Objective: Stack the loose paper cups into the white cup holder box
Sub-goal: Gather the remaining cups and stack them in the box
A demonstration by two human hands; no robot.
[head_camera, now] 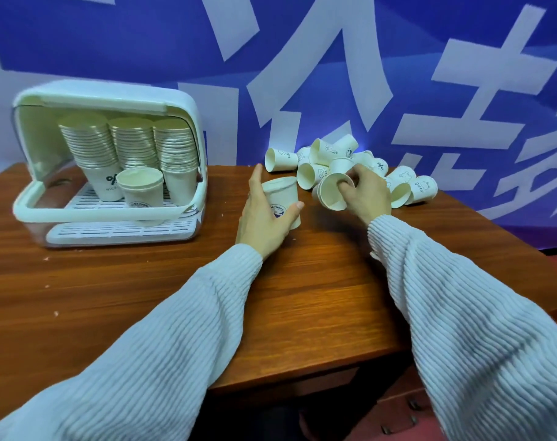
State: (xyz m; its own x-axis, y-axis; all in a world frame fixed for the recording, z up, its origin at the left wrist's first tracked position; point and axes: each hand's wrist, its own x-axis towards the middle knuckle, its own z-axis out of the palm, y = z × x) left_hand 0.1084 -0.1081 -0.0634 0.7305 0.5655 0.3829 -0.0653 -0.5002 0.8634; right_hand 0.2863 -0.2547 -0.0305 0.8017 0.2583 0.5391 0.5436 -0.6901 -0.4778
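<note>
The white cup holder box stands open at the left of the table, with three tall stacks of paper cups and a short stack in front inside it. My left hand grips an upright paper cup at mid-table. Just to its right, my right hand pinches the rim of a tilted cup, fingers inside its mouth. Behind that hand lies a pile of several loose cups on their sides.
The wooden table ends in a front edge near my forearms. A blue and white banner hangs right behind the box and the pile. More loose cups lie at the pile's right end.
</note>
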